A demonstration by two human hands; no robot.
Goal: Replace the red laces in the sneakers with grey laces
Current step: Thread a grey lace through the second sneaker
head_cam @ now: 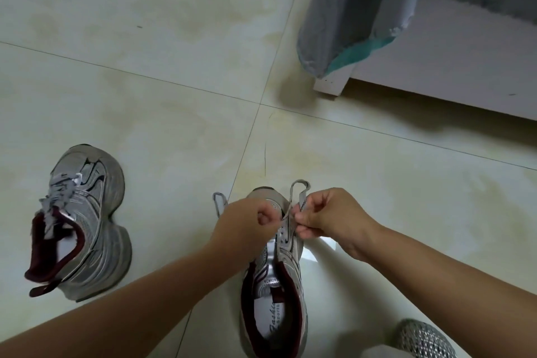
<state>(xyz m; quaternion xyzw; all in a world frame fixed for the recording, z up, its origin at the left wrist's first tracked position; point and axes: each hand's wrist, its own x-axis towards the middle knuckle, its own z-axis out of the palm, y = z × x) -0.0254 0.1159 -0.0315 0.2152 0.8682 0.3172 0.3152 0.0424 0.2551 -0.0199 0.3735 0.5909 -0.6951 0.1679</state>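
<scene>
Both hands (247,222) pinching grey lace (299,195), sneaker (276,270)

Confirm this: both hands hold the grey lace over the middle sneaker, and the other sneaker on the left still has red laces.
Wrong on one point. The head view shows the left sneaker already has grey laces. The rest stands: left hand and right hand pinch the grey lace over the middle sneaker.

Grey laces (296,197) thread silver-grey sneakers (84,221) with maroon linings on cream tile floor (145,23).
</scene>
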